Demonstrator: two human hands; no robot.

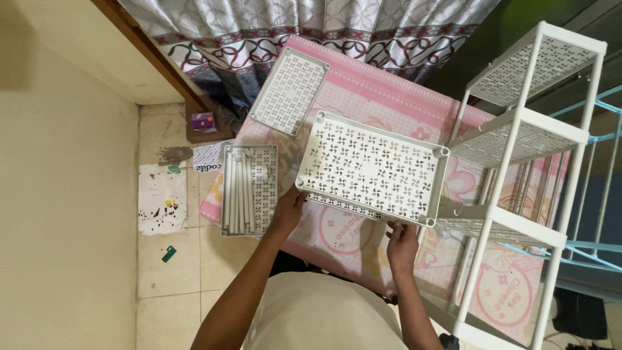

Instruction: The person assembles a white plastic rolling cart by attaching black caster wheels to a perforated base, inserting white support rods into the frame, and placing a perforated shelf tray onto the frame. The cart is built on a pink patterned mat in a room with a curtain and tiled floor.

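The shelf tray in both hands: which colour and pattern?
White shelf tray, pierced with pinwheel-shaped holes; head view.

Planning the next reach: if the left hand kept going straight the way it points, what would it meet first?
The left hand points up-frame along the held perforated shelf tray; beyond it, likely the smaller perforated panel, though depth is unclear.

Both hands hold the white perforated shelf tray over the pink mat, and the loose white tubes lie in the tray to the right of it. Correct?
Not quite. The head view shows the left hand and right hand holding the shelf tray over the pink mat, but the white tubes lie in the tray to its left.
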